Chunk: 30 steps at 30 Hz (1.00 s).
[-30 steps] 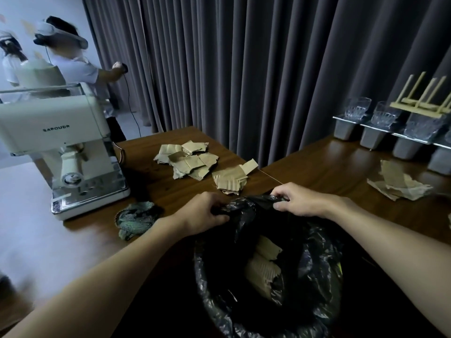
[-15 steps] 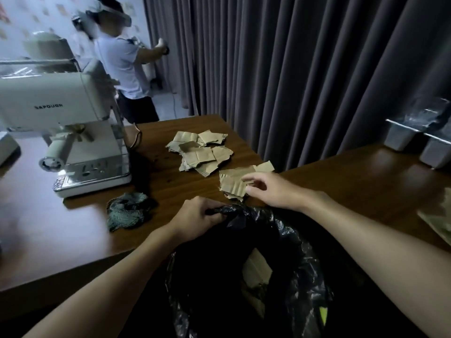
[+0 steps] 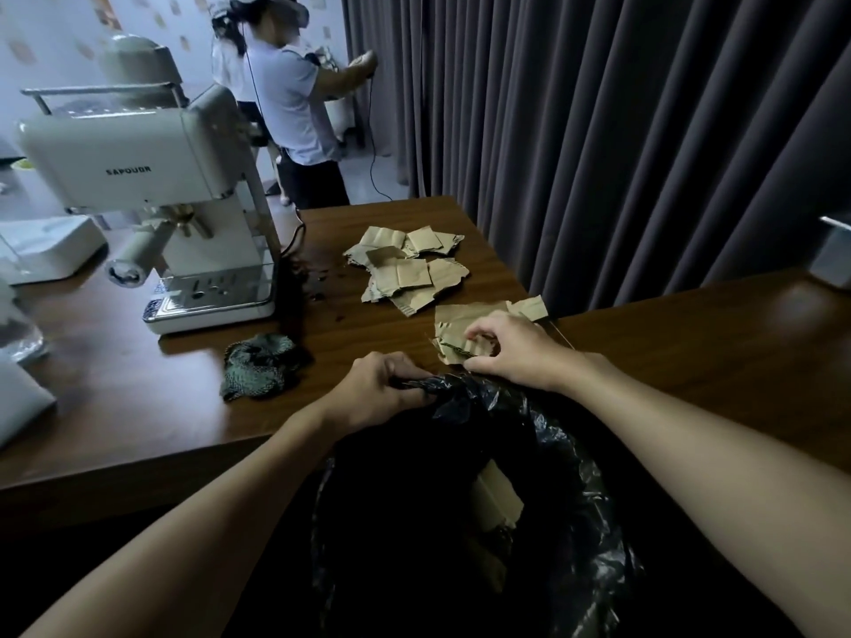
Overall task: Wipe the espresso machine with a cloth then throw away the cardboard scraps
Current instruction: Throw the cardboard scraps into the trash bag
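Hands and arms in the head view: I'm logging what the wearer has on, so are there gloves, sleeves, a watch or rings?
None show. The left hand and the right hand are bare, with no gloves and no rings visible on the fingers. Both forearms are uncovered up to the frame edge: no sleeves, watch, bracelet or straps appear.

Only readable text I could spot was the brand name "SAPOUDR" in dark capitals on the cream front panel of the espresso machine [image 3: 152,177], sitting up and off to the left of the left hand [image 3: 382,389]. Nothing else had lettering I could make out.
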### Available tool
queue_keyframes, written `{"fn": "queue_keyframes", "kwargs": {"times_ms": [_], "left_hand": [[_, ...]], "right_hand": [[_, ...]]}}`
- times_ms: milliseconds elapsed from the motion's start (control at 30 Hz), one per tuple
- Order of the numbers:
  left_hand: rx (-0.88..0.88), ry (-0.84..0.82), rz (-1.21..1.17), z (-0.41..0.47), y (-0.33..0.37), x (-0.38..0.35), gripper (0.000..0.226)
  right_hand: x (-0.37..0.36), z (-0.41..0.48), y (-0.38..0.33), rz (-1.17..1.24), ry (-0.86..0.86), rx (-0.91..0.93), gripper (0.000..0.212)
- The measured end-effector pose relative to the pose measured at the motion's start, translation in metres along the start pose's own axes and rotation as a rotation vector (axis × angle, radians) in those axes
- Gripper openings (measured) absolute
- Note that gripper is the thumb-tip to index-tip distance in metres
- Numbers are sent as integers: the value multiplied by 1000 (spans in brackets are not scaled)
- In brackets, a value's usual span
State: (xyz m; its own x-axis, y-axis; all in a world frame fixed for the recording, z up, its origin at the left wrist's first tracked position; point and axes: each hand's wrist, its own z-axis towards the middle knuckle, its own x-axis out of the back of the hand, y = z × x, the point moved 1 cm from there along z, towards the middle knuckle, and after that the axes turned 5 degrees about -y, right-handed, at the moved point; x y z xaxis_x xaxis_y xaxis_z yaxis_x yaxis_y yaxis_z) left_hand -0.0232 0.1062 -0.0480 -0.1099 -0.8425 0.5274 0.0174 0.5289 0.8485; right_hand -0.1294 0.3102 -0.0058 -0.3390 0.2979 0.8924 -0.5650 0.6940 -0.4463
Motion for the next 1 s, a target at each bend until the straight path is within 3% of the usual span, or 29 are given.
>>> {"fn": "queue_keyframes", "kwargs": {"times_ms": [167, 333, 500, 633, 700, 767, 867, 1000], "left_hand": [[-17, -22, -87, 1, -1, -1, 21], [7, -11, -100, 7, -4, 3, 14], [-48, -64, -87, 8, -6, 7, 15], [-78, -113, -88, 10, -7, 11, 16], [-86, -137, -125, 9, -5, 12, 22], [-91, -155, -174, 9, -3, 14, 29], [-77, -181, -216, 9, -1, 14, 32], [-47, -206, -198, 7, 3, 19, 43]], "right_hand": [[-2, 6, 2, 42, 70, -24, 48], [13, -8, -2, 219, 87, 65, 57], [27, -56, -9, 256, -107, 114, 69], [22, -80, -18, 220, -375, 109, 77], [20, -75, -20, 266, -297, 98, 65], [18, -62, -17, 317, -78, 72, 45], [11, -36, -8, 175, 35, 46, 23], [4, -14, 3, 108, 45, -83, 37]]}}
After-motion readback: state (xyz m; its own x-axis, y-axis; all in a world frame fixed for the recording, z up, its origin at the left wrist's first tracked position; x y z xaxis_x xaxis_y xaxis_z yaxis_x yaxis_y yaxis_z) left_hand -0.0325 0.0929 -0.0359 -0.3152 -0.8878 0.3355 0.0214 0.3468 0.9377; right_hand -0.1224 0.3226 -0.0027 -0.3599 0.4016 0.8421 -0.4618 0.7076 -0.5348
